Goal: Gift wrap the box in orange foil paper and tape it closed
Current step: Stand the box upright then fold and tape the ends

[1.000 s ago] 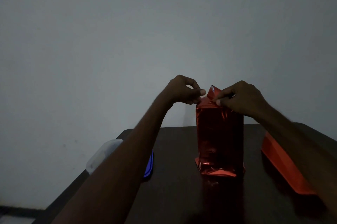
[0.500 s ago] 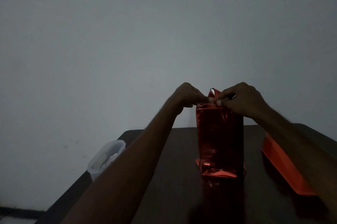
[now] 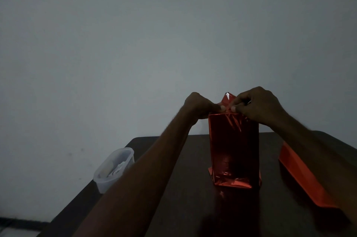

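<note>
The box (image 3: 233, 148) stands upright on the dark table (image 3: 185, 207), wrapped in shiny orange foil paper. A pointed foil flap (image 3: 227, 98) sticks up at its top. My left hand (image 3: 201, 106) pinches the foil at the top left edge with curled fingers. My right hand (image 3: 258, 105) pinches the flap at the top right, thumb and fingers closed on the paper. The fingertips of both hands nearly meet over the box top. No tape is visible in the dim light.
A clear plastic container (image 3: 115, 169) with small items sits at the table's left edge. A folded length of orange foil paper (image 3: 301, 177) lies on the right, partly under my right forearm. A plain wall rises behind the table.
My left hand moved right and down onto the top left edge of the foil, closing the gap to my right hand. The box stayed put.
</note>
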Motion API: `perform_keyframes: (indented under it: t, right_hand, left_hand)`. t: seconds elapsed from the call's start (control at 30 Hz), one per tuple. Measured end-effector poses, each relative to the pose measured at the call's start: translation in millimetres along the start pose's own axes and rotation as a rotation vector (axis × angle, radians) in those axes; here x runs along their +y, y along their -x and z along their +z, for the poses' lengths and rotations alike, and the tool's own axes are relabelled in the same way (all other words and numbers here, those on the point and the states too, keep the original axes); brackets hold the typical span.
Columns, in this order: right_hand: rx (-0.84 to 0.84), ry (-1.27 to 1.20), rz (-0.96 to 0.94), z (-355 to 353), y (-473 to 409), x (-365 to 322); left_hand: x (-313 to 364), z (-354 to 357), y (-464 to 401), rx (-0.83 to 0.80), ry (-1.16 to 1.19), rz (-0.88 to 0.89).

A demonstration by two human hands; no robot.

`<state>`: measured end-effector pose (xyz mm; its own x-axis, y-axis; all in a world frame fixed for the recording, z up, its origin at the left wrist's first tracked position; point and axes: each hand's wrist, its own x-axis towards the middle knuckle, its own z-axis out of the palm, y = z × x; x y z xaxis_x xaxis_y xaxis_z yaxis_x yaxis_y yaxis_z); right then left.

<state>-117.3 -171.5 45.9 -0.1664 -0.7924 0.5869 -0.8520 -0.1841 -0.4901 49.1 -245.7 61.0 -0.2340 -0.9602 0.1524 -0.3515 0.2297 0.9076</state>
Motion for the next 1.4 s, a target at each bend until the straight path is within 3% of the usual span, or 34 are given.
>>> perform_keyframes:
  t: [0.27,0.47,0.77,0.9,1.03,1.2,1.27,1.33,1.4]
  right_hand:
    - [0.045,0.070,-0.039,0.4,9.4,-5.3]
    - [0.024,0.200,-0.148,-1.6,31.1,-16.6]
    - [-0.042,0.364,-0.163,-0.2,46.1,-21.8]
    - [0.037,0.386,-0.131,8.0,52.6,-22.0]
    - [0.098,0.340,-0.145,15.2,55.6,-19.6]
    - [0.001,0.177,-0.120,4.9,51.1,-10.9]
    - [-0.033,0.057,-0.146,-0.5,48.1,-1.5]
    - [-0.081,-0.010,-0.184,-4.0,44.2,8.2]
    - [-0.143,-0.054,-0.172,-8.3,39.3,16.0]
  left_hand:
    - [-8.1,-1.0,7.5,-0.102,0.202,-0.129]
    - [-12.8,-6.7,11.4,-0.101,0.209,-0.150]
    - [-0.7,-12.4,41.3,0.026,-0.056,0.127]
    - [5.9,-7.3,51.6,0.081,-0.169,0.226]
    - [10.6,-8.2,52.4,0.090,-0.231,0.276]
    - [22.6,-27.9,50.6,0.206,-0.410,0.435]
    - [27.5,-41.6,50.8,0.104,-0.541,0.479]
    - [27.5,-47.9,50.0,-0.095,-0.555,0.478]
    - [23.8,-44.0,47.8,-0.168,-0.540,0.551]
